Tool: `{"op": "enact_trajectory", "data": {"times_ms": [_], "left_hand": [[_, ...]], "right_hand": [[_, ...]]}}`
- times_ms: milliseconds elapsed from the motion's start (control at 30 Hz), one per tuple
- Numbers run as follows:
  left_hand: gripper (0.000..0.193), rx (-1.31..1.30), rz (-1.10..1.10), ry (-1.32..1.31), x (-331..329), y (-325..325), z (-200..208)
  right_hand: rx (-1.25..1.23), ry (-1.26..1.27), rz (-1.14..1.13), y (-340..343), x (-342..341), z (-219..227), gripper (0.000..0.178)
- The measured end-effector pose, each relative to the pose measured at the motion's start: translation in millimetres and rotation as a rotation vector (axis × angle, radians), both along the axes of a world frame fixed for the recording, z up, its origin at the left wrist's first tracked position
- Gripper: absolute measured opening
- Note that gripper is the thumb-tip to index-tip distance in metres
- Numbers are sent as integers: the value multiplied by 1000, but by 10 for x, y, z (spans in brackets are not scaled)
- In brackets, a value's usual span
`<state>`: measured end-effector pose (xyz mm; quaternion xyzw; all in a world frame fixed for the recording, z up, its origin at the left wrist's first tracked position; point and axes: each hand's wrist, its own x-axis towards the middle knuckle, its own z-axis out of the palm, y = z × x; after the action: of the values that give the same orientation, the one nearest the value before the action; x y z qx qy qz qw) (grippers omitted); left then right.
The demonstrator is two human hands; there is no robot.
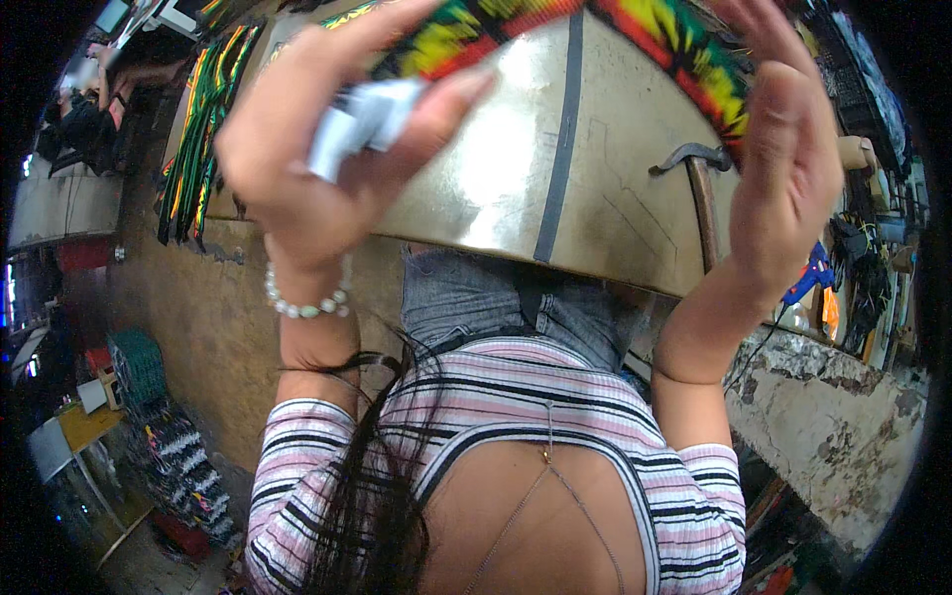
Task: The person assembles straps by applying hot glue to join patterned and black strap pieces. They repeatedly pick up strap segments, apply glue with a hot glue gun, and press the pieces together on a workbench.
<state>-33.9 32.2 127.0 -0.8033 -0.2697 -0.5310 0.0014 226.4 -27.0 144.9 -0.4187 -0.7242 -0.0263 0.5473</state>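
Observation:
A patterned fabric strap (684,50) in green, yellow, red and black arches between my raised hands above the table. My left hand (288,164), blurred by motion, is closed around one end of it. A small white-and-grey piece (372,119), like folded paper or a label, is in that hand too. My right hand (788,188) is closed on the strap's other end, between thumb and fingers. The top of the arch runs out of view. Below my right hand a hammer (702,203) with a wooden handle lies on the table.
The shiny tan tabletop (615,218) carries a dark strip (563,129). Several similar coloured straps (203,134) hang over its left edge. A blue tool with an orange tip (818,283), perhaps a glue gun, lies at the right. Another person (94,119) sits at the far left.

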Motion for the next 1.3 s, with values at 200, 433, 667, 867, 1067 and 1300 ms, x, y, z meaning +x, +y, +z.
{"op": "enact_trajectory", "data": {"times_ms": [200, 433, 667, 867, 1067, 1300], "left_hand": [[35, -489, -176, 255, 307, 22, -745], [36, -536, -133, 353, 440, 101, -1244], [35, -573, -98, 372, 472, 98, -1262], [42, -530, -80, 564, 457, 86, -1227], [34, -503, -71, 557, 485, 55, -1191], [27, -546, -46, 577, 525, 5, -1155]], "right_hand": [[-829, 562, -159, -123, -155, -867, 24], [-661, 168, -394, -74, -123, -1479, 20], [-592, 64, -439, -90, -156, -1512, 16], [-556, -36, -468, -86, -167, -1538, 18], [-532, -259, -538, -101, -247, -1501, 27], [-542, -622, -566, -160, -410, -1482, 43]]}}
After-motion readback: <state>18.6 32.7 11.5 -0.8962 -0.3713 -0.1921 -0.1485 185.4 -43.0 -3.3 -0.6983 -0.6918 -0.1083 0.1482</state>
